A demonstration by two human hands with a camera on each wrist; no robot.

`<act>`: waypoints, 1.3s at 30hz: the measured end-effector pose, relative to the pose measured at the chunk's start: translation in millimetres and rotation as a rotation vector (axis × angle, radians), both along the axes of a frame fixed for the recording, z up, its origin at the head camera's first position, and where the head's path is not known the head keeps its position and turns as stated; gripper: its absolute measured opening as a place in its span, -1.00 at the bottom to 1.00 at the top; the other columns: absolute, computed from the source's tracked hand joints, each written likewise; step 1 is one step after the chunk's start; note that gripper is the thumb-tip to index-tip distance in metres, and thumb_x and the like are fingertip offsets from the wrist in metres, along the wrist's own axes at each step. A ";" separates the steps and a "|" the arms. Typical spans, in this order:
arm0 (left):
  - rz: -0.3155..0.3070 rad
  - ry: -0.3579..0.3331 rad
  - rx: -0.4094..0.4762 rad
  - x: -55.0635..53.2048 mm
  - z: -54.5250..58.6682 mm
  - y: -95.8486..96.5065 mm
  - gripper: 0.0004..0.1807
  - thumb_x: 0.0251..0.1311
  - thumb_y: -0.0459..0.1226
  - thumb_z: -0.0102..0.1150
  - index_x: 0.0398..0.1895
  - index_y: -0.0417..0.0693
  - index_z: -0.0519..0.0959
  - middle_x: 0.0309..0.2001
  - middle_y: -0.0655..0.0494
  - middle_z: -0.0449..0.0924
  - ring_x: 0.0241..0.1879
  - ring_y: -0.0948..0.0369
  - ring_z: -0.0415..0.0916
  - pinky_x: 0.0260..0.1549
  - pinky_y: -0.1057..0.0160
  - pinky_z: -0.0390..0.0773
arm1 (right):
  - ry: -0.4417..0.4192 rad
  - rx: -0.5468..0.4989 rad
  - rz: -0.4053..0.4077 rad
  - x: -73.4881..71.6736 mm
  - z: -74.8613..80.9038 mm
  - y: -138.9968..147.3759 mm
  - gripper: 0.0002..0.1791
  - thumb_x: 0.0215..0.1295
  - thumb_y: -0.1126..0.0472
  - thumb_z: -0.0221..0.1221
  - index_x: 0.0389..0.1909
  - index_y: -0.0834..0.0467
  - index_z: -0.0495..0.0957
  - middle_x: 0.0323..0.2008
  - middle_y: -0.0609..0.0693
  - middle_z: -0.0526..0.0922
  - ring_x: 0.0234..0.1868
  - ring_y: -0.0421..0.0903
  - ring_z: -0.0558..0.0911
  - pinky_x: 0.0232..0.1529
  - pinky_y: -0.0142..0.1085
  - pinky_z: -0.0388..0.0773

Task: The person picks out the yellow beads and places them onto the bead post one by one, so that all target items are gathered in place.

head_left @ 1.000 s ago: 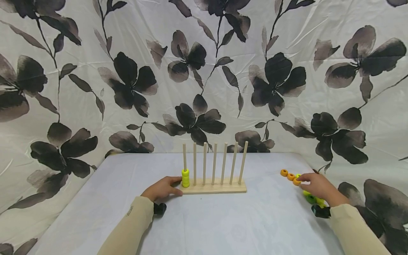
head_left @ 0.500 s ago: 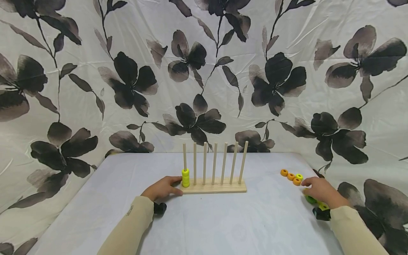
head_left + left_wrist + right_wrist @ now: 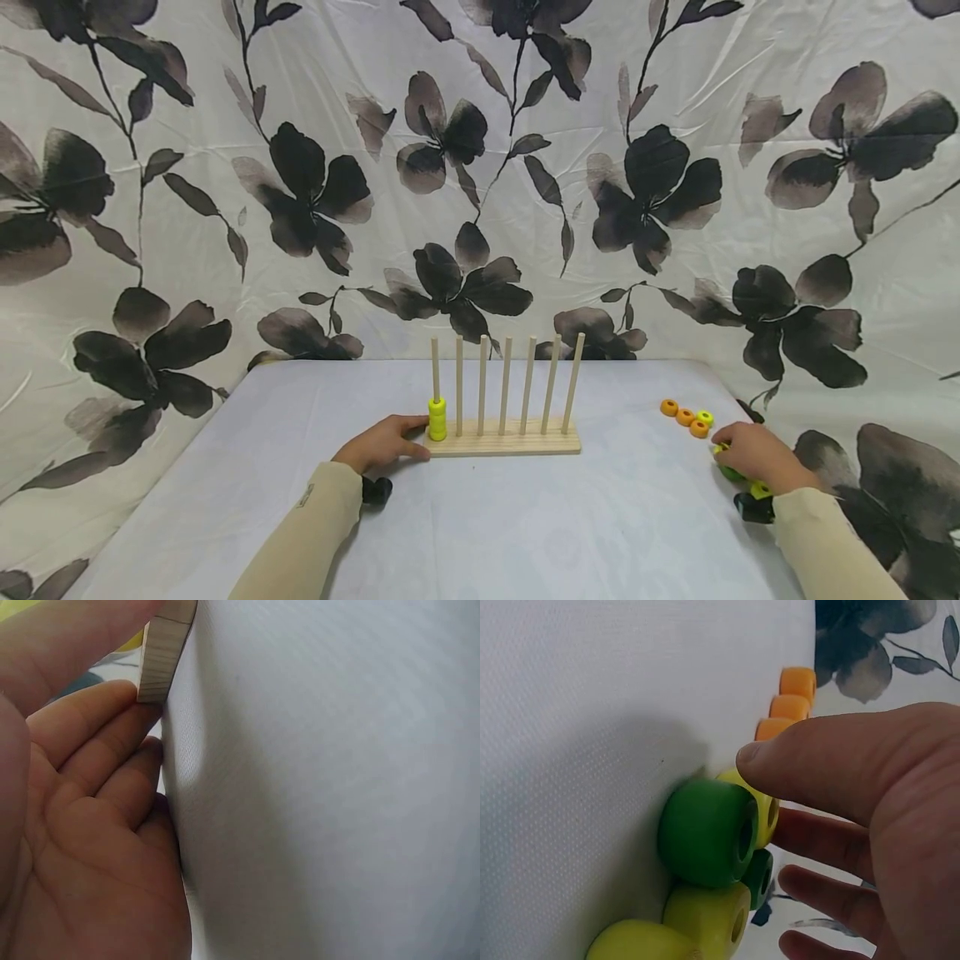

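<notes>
A wooden peg stand (image 3: 502, 442) with several upright rods stands mid-table, yellow beads (image 3: 437, 419) stacked on its leftmost rod. My left hand (image 3: 384, 442) grips the left end of its base, thumb in front and fingers behind. In the left wrist view, fingertips meet the corner of the wooden base (image 3: 163, 656). At the table's right side, my right hand (image 3: 765, 457) is over a line of loose beads. Its thumb tip overlaps a yellow bead (image 3: 768, 821) in the right wrist view, with the other fingers spread on the bead's far side. A green bead (image 3: 705, 832) is close beside that one.
Several orange beads (image 3: 685, 417) and a yellow bead (image 3: 705, 417) lie beyond my right hand. More yellow beads (image 3: 709, 915) and a smaller-looking green one (image 3: 759, 877) are beneath it. A floral cloth (image 3: 480, 167) hangs behind the white table (image 3: 525, 525).
My right hand has moved slightly right and nearer, away from the orange beads, uncovering a yellow bead beside them. The left hand and peg stand have stayed put.
</notes>
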State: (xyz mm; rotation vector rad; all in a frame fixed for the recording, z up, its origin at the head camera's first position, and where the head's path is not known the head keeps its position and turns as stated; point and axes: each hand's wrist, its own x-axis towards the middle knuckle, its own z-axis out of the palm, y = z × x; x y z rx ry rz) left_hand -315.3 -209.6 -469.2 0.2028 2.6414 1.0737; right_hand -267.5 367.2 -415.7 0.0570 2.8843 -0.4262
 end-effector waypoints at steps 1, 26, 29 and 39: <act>0.001 0.000 -0.001 0.4 0.1 0.1 -0.06 -0.16 0.03 0.51 0.39 0.08 0.36 0.43 -0.02 0.28 0.46 -0.12 0.08 0.39 -0.26 0.07 | 0.001 0.002 -0.005 0.0 -0.9 -0.1 -0.59 0.21 0.18 0.19 0.03 0.33 0.58 0.01 0.36 0.58 -0.20 0.07 0.51 -0.12 0.08 0.55; 0.005 0.003 -0.014 1.5 1.9 0.6 -0.08 -0.14 0.04 0.50 0.38 0.11 0.37 0.43 -0.01 0.28 0.47 -0.11 0.08 0.40 -0.25 0.07 | 0.108 -0.029 -0.074 -2.7 -17.7 0.1 -0.61 0.18 0.25 0.19 -0.01 0.39 0.57 -0.02 0.38 0.58 -0.22 0.12 0.52 -0.04 0.19 0.51; 0.010 -0.003 -0.009 1.5 2.8 0.8 -0.07 -0.15 0.04 0.51 0.38 0.11 0.37 0.43 0.00 0.28 0.47 -0.10 0.08 0.40 -0.25 0.06 | 0.116 -0.030 -0.080 -2.8 -16.2 -0.9 -0.60 0.18 0.25 0.20 0.01 0.38 0.56 0.01 0.40 0.56 -0.19 0.15 0.52 0.00 0.22 0.49; 0.003 -0.010 0.022 0.6 1.3 -0.7 -0.06 -0.17 0.03 0.52 0.38 0.08 0.38 0.43 -0.02 0.29 0.47 -0.11 0.08 0.40 -0.25 0.07 | 0.146 -0.011 -0.055 -2.0 -3.9 -14.3 -0.58 0.21 0.22 0.23 0.03 0.41 0.56 0.06 0.45 0.51 -0.07 0.25 0.52 0.09 0.27 0.44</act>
